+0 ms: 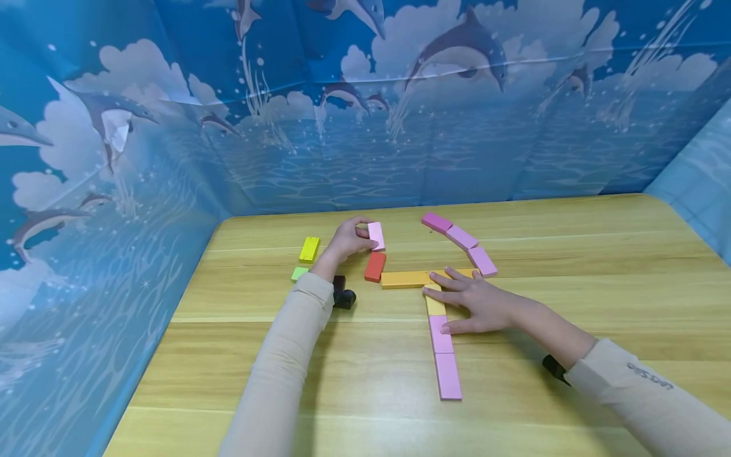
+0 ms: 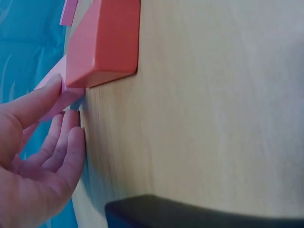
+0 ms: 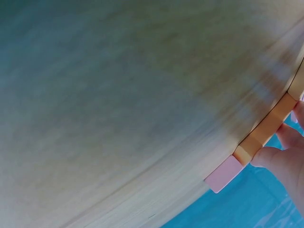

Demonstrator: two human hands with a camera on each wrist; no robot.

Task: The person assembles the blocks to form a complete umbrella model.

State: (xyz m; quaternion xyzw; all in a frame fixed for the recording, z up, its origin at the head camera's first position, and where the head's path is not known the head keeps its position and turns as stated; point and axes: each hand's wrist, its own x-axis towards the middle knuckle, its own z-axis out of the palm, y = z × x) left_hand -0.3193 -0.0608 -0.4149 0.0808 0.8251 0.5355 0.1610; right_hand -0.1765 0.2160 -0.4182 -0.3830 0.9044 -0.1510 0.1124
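Note:
My left hand (image 1: 349,240) pinches a light pink block (image 1: 376,235) between thumb and fingers, just beyond a red block (image 1: 375,267). In the left wrist view, the thumb lies along the near face of that pink block (image 2: 64,97), beside the red block (image 2: 102,45). Spread fingers of my right hand (image 1: 482,303) lie over an orange block row (image 1: 405,280) and the yellow-orange block (image 1: 435,303) below it. Its thumb touches a pink block (image 1: 440,336) in the column running toward me. The right wrist view shows fingertips along the orange blocks (image 3: 266,127).
Several pink blocks (image 1: 461,237) form a curve at the right end of the orange row. Yellow (image 1: 309,250) and green (image 1: 299,273) blocks lie left of my left hand. Another pink block (image 1: 448,376) ends the column. A dolphin-print sheet (image 1: 365,146) hangs behind the wooden table (image 1: 228,355).

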